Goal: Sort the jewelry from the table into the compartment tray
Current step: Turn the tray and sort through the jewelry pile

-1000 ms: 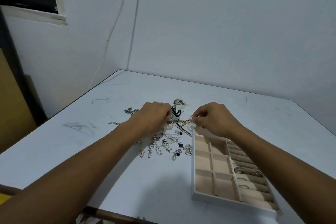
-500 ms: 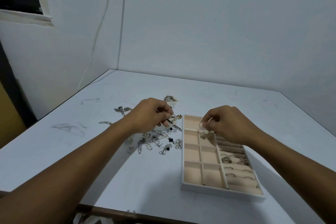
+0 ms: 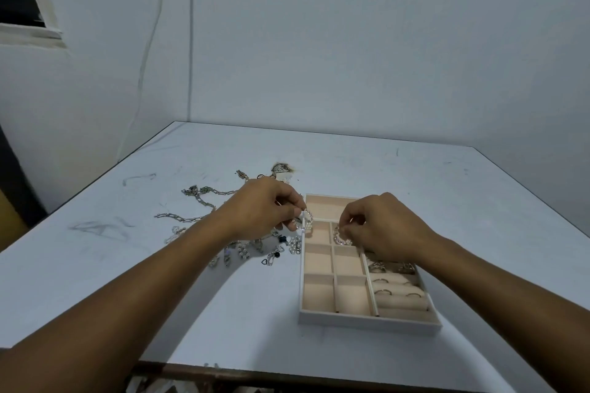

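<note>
A white compartment tray (image 3: 367,320) with beige lining lies on the table, right of centre. My left hand (image 3: 265,210) pinches a sparkly hoop earring (image 3: 305,223) at the tray's left edge. My right hand (image 3: 383,223) pinches a matching hoop earring (image 3: 341,235) over a small square compartment in the tray's second row. Several rings (image 3: 384,281) sit in the ring rolls on the tray's right side. A pile of loose jewelry (image 3: 255,249) lies left of the tray, partly hidden under my left hand.
Silver link chains (image 3: 204,198) spread over the white table (image 3: 127,281) left of the pile. A carded piece (image 3: 282,168) lies behind my left hand. The table stands in a corner between two walls, its front edge near me.
Both hands moved apart and right from the pile, each carrying one hoop earring. The right hand went over the tray's compartments; the left hand reached the tray's left edge.
</note>
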